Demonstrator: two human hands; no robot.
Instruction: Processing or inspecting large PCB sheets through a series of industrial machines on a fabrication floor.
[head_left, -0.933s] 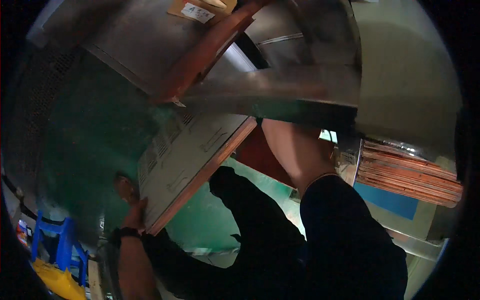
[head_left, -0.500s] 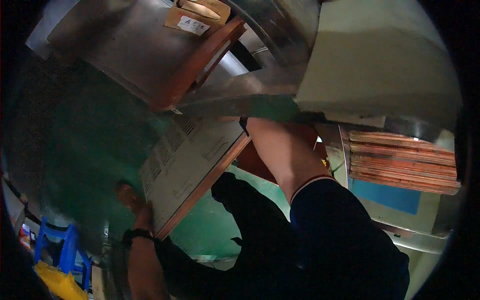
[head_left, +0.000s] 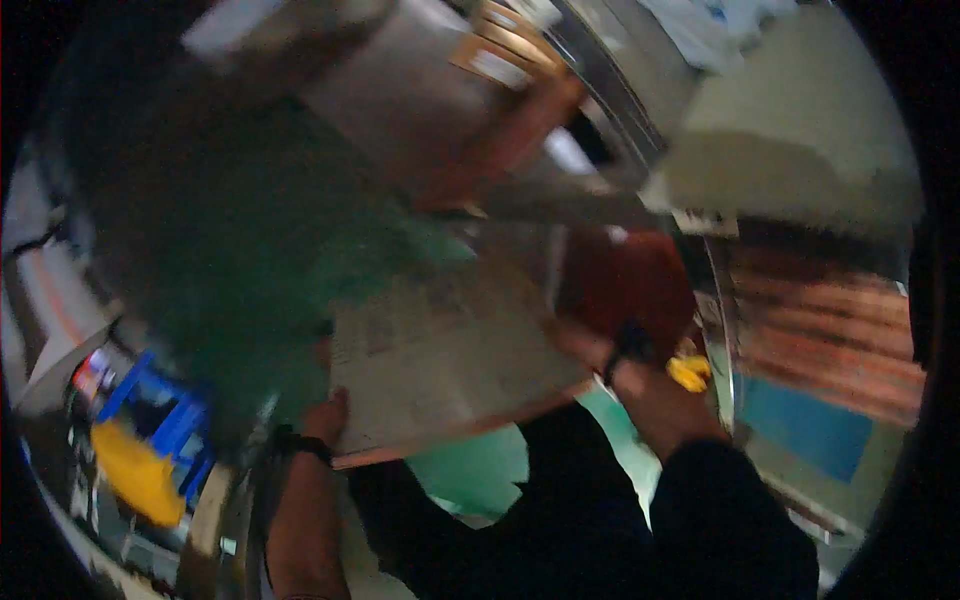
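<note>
A flat, thick stack of printed sheets (head_left: pixel 450 375), pale on top with a reddish edge, is held level in front of my body. My left hand (head_left: pixel 326 415) grips its left side, thumb on the top surface and the other fingers mostly hidden. At the right side my right hand (head_left: pixel 582 348) clasps the stack, its fingers smeared by motion. Both wrists wear a dark band. Beyond my right hand is a red-brown panel (head_left: pixel 635 290).
To the right, a tall pile of reddish-edged sheets (head_left: pixel 820 325) lies above a blue sheet (head_left: pixel 805 425). A blue plastic stool (head_left: pixel 155 405) with a yellow item (head_left: pixel 135 475) stands at lower left. Cardboard boxes (head_left: pixel 510 45) rest on a surface at the top.
The stack has turned from a steep slant to nearly level across my body. My right hand has come down and nearer, out from under the ledge. The whole view has shifted.
</note>
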